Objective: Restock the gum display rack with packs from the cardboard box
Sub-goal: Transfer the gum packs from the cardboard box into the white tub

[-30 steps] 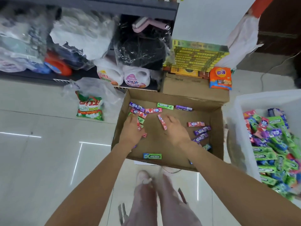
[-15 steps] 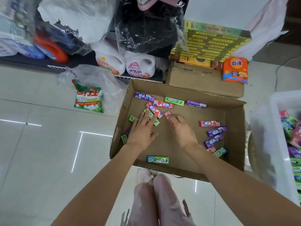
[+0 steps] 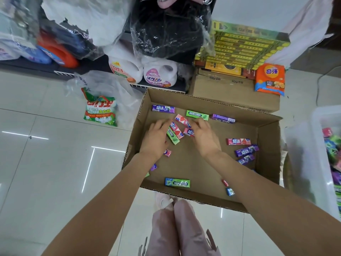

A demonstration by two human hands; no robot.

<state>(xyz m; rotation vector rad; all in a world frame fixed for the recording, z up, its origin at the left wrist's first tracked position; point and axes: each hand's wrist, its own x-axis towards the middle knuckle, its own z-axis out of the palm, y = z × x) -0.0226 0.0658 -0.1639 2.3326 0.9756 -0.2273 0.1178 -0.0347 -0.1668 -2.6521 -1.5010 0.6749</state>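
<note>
A: Head camera looks down into the cardboard box [image 3: 268, 139] on the floor. Where are the hands?

B: Both are inside it, near the far wall. The left hand [image 3: 156, 139] lies over a green gum pack [image 3: 173, 136], fingers fairly straight. The right hand [image 3: 203, 137] has curled fingers round a pink pack [image 3: 188, 132], though motion blur makes that pinch hard to confirm.

A: And the other gum?

B: Loose on the box bottom: a purple pack [image 3: 163, 108] and another green one [image 3: 197, 115] by the far wall, a blue-green pack [image 3: 177, 182] near the front edge. A white bin [image 3: 324, 115] of gum stands just right of the box.
</note>
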